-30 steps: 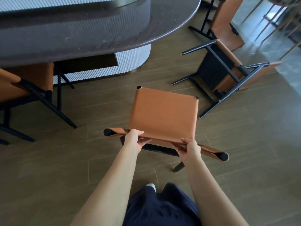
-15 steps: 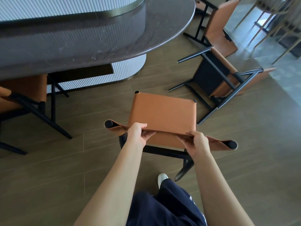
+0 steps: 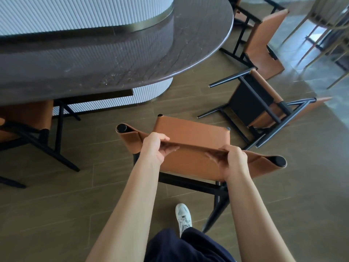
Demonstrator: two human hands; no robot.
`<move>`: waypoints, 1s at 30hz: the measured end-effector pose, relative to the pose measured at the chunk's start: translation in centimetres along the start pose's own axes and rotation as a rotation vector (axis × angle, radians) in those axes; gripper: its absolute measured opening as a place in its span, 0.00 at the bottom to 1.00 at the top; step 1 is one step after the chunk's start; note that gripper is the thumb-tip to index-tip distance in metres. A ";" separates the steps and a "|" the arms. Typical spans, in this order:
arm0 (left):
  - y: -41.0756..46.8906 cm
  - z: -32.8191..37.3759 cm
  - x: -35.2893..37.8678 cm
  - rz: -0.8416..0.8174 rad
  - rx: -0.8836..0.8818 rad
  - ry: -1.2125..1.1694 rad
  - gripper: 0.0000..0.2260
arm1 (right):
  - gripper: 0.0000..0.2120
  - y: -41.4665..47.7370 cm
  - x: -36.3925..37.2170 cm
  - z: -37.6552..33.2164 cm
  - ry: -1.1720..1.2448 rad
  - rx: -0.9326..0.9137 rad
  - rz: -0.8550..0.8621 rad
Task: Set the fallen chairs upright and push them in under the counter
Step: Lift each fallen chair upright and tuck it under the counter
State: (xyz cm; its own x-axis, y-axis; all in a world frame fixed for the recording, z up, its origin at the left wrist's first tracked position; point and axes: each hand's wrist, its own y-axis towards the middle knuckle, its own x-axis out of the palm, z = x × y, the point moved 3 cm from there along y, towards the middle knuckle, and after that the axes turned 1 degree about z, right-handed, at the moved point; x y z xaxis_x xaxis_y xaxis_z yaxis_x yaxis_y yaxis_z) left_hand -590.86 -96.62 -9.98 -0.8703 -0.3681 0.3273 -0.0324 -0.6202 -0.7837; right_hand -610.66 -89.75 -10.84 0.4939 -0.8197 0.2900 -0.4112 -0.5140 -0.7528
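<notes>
An upright chair (image 3: 192, 132) with an orange leather seat and a black metal frame stands right in front of me. My left hand (image 3: 155, 147) and my right hand (image 3: 233, 161) both grip the top edge of its leather backrest, fingers curled over it. The dark oval counter (image 3: 105, 59) with its white ribbed base lies beyond the chair. A second orange chair (image 3: 262, 106) lies fallen on its side to the right. A third one (image 3: 264, 46) lies tipped further back on the right.
Another orange chair (image 3: 28, 118) stands pushed in under the counter at the left. Thin pale chair legs (image 3: 321, 35) crowd the far right corner. My white shoe (image 3: 183, 216) is behind the held chair on the wooden floor.
The chair in my hands has shifted forward toward the counter, and I have stepped after it. Both hands kept their grip on the backrest.
</notes>
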 end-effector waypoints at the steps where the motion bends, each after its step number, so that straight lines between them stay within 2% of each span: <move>1: 0.2 0.4 0.4 -0.006 -0.003 0.004 0.10 | 0.11 0.3 0.4 -0.4 0.000 0.004 0.000; 11: 0.9 3.5 3.4 0.002 0.039 0.012 0.09 | 0.11 1.7 3.8 -3.8 -0.018 -0.065 -0.031; 14: 1.0 4.8 3.1 0.017 0.066 -0.014 0.09 | 0.07 1.4 5.8 -4.2 -0.045 -0.098 -0.064; 21: 1.8 9.6 1.8 0.052 0.104 -0.062 0.08 | 0.11 1.1 11.9 -4.1 -0.109 -0.127 -0.156; 30: 4.1 20.0 -1.9 0.105 0.134 -0.160 0.07 | 0.11 1.1 24.5 -1.6 -0.181 -0.160 -0.289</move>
State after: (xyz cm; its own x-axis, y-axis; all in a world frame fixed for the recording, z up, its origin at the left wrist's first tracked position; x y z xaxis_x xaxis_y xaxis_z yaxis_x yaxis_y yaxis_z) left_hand -579.52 -112.33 -3.27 -0.7763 -0.5340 0.3349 0.1292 -0.6548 -0.7447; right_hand -600.29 -110.78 -3.61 0.7283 -0.5848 0.3573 -0.3425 -0.7622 -0.5493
